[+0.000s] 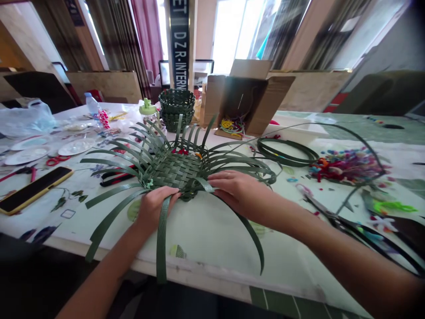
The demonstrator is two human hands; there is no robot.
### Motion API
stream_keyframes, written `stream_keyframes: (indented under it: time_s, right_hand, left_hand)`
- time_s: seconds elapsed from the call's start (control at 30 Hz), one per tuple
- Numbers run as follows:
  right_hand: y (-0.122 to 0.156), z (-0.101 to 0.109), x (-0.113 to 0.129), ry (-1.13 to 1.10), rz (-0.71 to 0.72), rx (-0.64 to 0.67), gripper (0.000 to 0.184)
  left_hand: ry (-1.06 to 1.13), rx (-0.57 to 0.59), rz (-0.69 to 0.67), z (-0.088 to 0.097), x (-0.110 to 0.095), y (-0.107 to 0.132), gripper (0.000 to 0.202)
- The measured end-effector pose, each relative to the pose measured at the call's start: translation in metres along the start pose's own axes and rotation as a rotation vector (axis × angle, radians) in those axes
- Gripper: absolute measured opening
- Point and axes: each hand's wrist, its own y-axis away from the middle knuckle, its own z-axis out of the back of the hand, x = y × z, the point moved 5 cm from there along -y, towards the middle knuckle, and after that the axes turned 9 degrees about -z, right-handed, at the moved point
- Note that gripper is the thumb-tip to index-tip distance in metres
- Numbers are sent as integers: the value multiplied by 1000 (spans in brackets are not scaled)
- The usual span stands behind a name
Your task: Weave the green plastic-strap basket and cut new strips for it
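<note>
A flat woven mat of dark green plastic strips point(175, 170) lies on the table, its loose strip ends fanning out all round. My left hand point(156, 204) rests at the mat's near edge, fingers curled on a strip that hangs toward the table's edge. My right hand point(237, 188) lies palm down on the mat's near right corner, with its fingers closed on a strip end by the weave.
Two finished green baskets point(176, 108) stand stacked behind the mat beside an open cardboard box point(245, 104). A phone point(33, 188), red-handled scissors point(56, 159) and plates lie left. Coiled green strip point(285, 153), colourful beads point(345, 164) and scissors point(325, 210) lie right.
</note>
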Motion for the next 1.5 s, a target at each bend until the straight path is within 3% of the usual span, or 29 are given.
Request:
stream_keyframes:
  time_s: [0.13,0.3,0.43,0.67,0.93,1.07,1.2,1.5]
  right_hand:
    - [-25,-32,-3,-157,-7,-90,21]
    - [-37,-36,12,-33,288,-150,26]
    - [-42,-38,23,4,436,-126,28]
    - [-62,-56,23,-314,416,-93,20]
    - [-60,-61,14,-530,322,-106,18]
    - [-56,-63,11,-416,256,-101,20]
    - [-51,-69,10,-112,158,-120,19]
    - [-45,-74,15,163,210,-26,16]
  left_hand:
    - [19,21,30,-1,-1,-1,10]
    - [-43,47,52,1,-11,-6,13]
    - [54,146,154,-4,-8,-7,18]
    - [128,173,187,-7,4,-7,17]
    - [119,219,265,-4,11,-6,16]
    - [54,195,261,-4,10,-5,16]
    - [8,205,262,-5,13,-2,12]
    - [94,256,280,0,8,-9,16]
